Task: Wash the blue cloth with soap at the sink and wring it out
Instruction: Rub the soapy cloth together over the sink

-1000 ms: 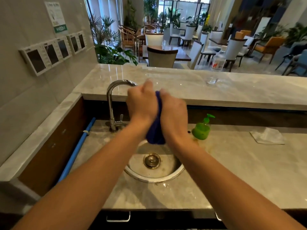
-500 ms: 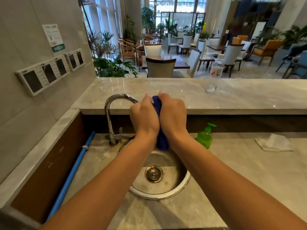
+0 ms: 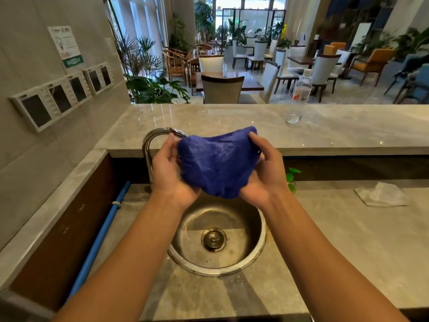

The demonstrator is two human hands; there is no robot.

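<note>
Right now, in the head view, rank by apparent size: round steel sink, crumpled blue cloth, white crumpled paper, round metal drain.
1. round steel sink, though the nearer cloth nearly matches it, so this is unsure
2. crumpled blue cloth
3. white crumpled paper
4. round metal drain

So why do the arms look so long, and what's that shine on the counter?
Head view: the wide-angle lens stretches the forearms towards the corners; window daylight glints off the grey marble ledge and curved chrome tap; the crumpled blue cloth, held by the left hand and right hand, is evenly lit; the round steel sink is partly shadowed.
</note>
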